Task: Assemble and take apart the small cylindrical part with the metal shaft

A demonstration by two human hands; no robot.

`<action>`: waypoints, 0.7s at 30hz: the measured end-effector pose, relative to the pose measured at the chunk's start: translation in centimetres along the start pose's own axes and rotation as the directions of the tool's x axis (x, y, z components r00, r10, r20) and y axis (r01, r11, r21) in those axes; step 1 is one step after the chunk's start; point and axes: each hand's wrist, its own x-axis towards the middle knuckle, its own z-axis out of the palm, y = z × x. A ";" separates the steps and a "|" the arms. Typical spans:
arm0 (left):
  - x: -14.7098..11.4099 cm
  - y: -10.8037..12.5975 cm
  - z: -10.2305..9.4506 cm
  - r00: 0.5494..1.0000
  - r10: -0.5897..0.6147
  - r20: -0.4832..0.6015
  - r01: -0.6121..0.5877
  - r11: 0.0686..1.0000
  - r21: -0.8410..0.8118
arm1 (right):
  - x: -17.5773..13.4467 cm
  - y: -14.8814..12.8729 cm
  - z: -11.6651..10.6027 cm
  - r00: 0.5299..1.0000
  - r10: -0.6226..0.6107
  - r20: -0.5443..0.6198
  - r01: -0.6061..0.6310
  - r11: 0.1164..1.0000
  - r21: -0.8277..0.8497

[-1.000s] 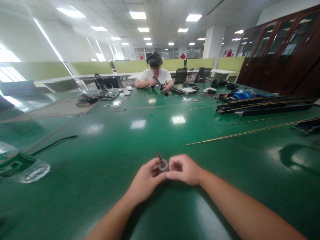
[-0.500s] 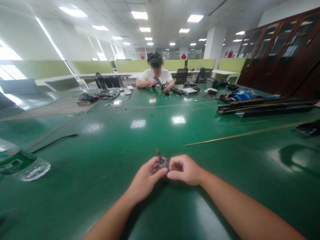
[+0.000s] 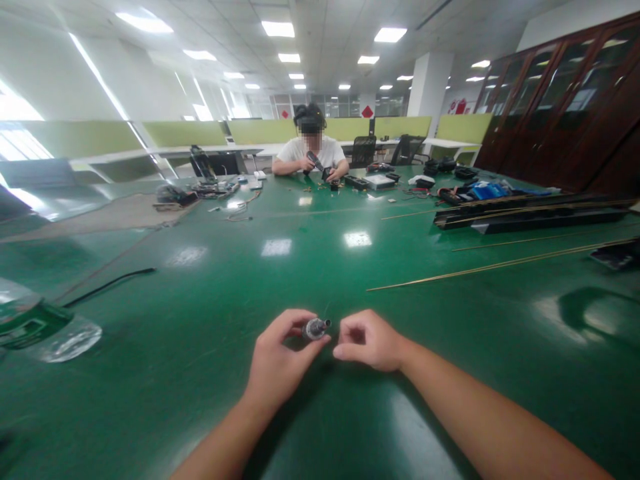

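My left hand (image 3: pixel 280 350) grips a small grey metal part (image 3: pixel 314 329), round-bodied with a narrow stepped shaft, between thumb and fingers. The shaft's hollow-looking end points right, toward my other hand. Just to the right, and apart from the part, my right hand (image 3: pixel 370 340) is closed with thumb and fingertips curled together. Whatever those fingertips may hold is hidden or too small to name. Both hands are just above the green tabletop (image 3: pixel 225 287).
A clear plastic bottle (image 3: pixel 45 327) with a green label lies at left, near a black cable (image 3: pixel 110 285). Thin brass-coloured rods (image 3: pixel 450 272) and black channels (image 3: pixel 530 217) lie at right. Across the table sits a person (image 3: pixel 313 150) holding a dark tool, among scattered parts.
My left hand has turned the metal part, so its shaft has swung from upright to pointing right. The part has moved slightly left, away from my right hand, which is nearly still.
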 end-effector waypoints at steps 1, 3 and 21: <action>0.0 0.0 0.1 1.000 0.010 0.003 -0.010 1.000 0.002 | 0.0 0.0 0.0 1.000 -0.006 -0.001 0.006 1.000 -0.006; -0.1 0.0 0.2 1.000 0.019 0.008 -0.019 1.000 0.001 | 0.0 0.1 0.0 1.000 -0.014 -0.001 0.014 1.000 -0.015; 0.4 -0.9 0.7 0.997 -0.071 0.035 0.074 0.992 -0.100 | 0.3 0.2 1.2 0.995 0.019 -0.102 -0.042 0.973 -0.227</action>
